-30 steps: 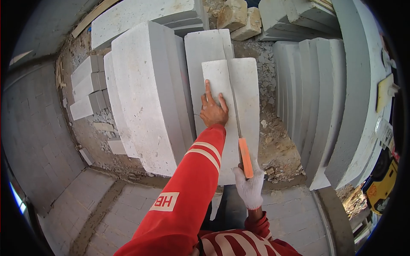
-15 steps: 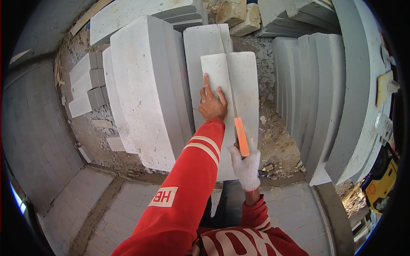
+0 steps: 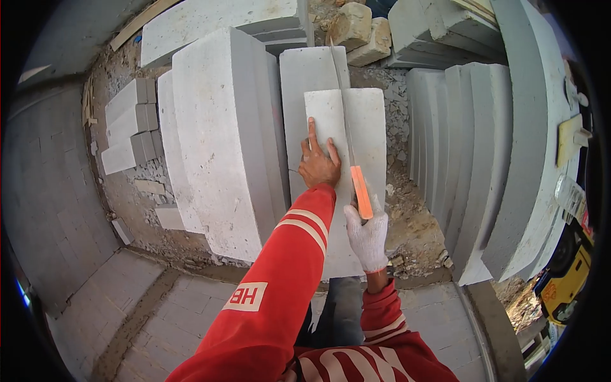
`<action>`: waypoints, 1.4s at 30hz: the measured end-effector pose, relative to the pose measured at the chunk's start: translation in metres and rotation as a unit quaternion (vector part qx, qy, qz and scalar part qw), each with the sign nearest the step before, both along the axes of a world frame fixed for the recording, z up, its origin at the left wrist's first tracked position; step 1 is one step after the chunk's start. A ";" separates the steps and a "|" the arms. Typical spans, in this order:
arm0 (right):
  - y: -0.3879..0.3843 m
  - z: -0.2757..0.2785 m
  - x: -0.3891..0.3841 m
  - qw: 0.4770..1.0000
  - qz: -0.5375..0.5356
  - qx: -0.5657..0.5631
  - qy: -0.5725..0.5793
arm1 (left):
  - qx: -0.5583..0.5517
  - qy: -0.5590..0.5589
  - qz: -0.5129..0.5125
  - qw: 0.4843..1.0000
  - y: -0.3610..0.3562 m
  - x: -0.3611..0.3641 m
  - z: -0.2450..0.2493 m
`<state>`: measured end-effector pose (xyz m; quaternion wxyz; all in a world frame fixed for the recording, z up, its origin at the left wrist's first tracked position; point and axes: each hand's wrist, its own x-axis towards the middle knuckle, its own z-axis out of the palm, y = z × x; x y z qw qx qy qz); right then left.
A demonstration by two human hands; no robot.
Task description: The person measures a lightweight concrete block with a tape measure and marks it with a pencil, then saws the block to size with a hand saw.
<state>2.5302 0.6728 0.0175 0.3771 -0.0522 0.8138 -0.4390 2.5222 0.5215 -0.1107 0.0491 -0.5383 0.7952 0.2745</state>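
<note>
Bare, my left hand (image 3: 319,162) lies with fingers spread on the left part of a pale grey concrete block (image 3: 326,105). My right hand (image 3: 369,239), in a white knitted glove, is closed round the orange handle of a handsaw (image 3: 361,191). Its thin blade runs lengthwise along a straight slit in the block, with the right part (image 3: 368,127) beside it. The blade's tip reaches past the far end. Underneath lies a longer block (image 3: 305,70). How deep the blade sits is hidden.
Large concrete blocks (image 3: 207,127) stand close on the left, smaller cut blocks (image 3: 124,153) beyond them. Another row of blocks (image 3: 474,140) stands on the right. Rubble (image 3: 414,223) covers the ground between. Yellowish blocks (image 3: 350,27) lie at the back, a yellow machine (image 3: 566,286) far right.
My right hand has pushed the saw forward along the slit, away from me. My left hand stays on the block. The view has shifted slightly.
</note>
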 end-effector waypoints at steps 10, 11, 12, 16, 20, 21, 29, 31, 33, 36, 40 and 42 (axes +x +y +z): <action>0.034 -0.007 0.060 0.997 -0.065 -0.037 0.013 | 0.002 0.048 -0.013 0.999 -0.002 0.009 -0.003; 0.028 -0.008 0.065 0.996 -0.058 -0.038 0.049 | 0.002 0.055 -0.014 0.998 -0.003 0.010 -0.002; 0.024 -0.010 0.069 0.994 -0.049 -0.040 0.086 | 0.009 0.050 -0.010 0.999 -0.003 0.011 -0.002; 0.008 -0.008 0.080 0.990 -0.118 -0.067 0.045 | 0.013 0.065 -0.021 0.998 0.000 0.009 -0.005; 0.004 0.003 0.074 0.977 -0.186 -0.079 0.068 | -0.016 0.047 -0.071 0.996 0.009 0.009 -0.014; 0.014 0.011 0.071 0.986 -0.153 -0.062 0.025 | -0.009 0.028 -0.067 0.997 0.015 0.010 -0.008; 0.020 0.003 0.060 0.990 -0.110 -0.087 0.017 | -0.020 0.056 -0.058 0.997 0.011 0.000 -0.012; 0.023 0.002 0.065 0.990 -0.108 -0.089 0.030 | -0.026 0.064 -0.052 0.996 0.014 0.008 -0.012; 0.020 0.001 0.062 0.988 -0.109 -0.100 0.053 | -0.039 0.082 -0.050 0.995 0.012 0.007 -0.015; 0.021 0.007 0.059 0.994 -0.079 -0.072 0.036 | -0.036 0.074 -0.028 0.996 0.016 0.007 -0.013; 0.015 0.006 0.060 0.989 -0.133 -0.067 0.024 | -0.016 0.083 -0.044 0.995 0.015 -0.001 -0.016; 0.020 0.005 0.063 0.986 -0.149 -0.068 0.031 | -0.002 0.073 -0.059 0.996 0.019 0.000 -0.013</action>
